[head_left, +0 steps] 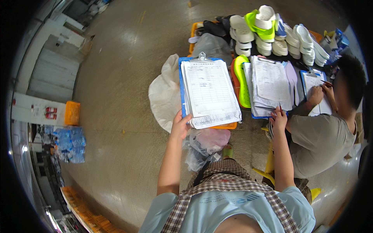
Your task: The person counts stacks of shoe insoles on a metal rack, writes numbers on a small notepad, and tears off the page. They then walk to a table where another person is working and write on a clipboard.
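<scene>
My left hand [180, 125] grips the lower left corner of a blue clipboard [181, 83], thumb on top. A thick stack of printed forms [211, 93] lies under its metal clip [201, 56]; the top sheet has a few handwritten entries. To the right, my right hand [278, 119] is closed around a dark pen [280, 106], whose upper end shows above the fingers. That hand is at the lower edge of a second stack of papers [271, 81], which rests on another clipboard; whether it touches the sheets I cannot tell.
Clogs [266, 17] in white and lime are piled at the back right. Lime insoles [243, 83] lie between the clipboards. At right a seated person [324, 136] writes on a third clipboard [307, 83]. Plastic bags [206, 143] and a white sack [165, 93] lie below and left.
</scene>
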Action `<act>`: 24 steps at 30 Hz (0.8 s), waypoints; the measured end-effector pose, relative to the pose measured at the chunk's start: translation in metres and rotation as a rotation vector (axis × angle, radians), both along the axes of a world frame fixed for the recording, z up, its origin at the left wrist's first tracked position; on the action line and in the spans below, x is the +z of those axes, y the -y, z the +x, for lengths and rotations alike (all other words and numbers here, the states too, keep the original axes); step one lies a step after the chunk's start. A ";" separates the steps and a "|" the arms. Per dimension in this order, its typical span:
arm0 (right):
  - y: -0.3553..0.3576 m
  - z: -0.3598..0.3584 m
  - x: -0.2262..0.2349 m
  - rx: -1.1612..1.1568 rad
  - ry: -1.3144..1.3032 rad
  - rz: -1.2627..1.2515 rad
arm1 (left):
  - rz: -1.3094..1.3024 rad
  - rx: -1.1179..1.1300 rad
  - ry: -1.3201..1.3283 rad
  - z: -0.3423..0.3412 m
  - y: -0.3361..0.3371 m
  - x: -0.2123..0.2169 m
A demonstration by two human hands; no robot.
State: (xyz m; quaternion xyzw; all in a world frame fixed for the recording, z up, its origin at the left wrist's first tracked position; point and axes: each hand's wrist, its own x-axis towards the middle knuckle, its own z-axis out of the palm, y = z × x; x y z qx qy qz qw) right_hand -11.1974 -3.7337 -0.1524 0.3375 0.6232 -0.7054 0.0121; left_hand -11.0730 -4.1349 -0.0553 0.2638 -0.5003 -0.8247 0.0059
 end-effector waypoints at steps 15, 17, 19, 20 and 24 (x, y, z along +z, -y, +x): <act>0.209 0.175 0.162 0.773 -0.089 -0.442 | 0.080 0.092 -0.216 0.228 0.057 0.048; 0.234 0.203 0.179 0.847 -0.138 -0.475 | 0.068 0.101 -0.254 0.263 0.073 0.051; 0.256 0.229 0.190 0.861 -0.160 -0.467 | 0.053 0.135 -0.254 0.295 0.091 0.054; 0.267 0.242 0.193 0.877 -0.177 -0.451 | 0.044 0.152 -0.250 0.310 0.098 0.054; 0.305 0.287 0.199 0.920 -0.233 -0.483 | 0.037 0.162 -0.306 0.367 0.129 0.062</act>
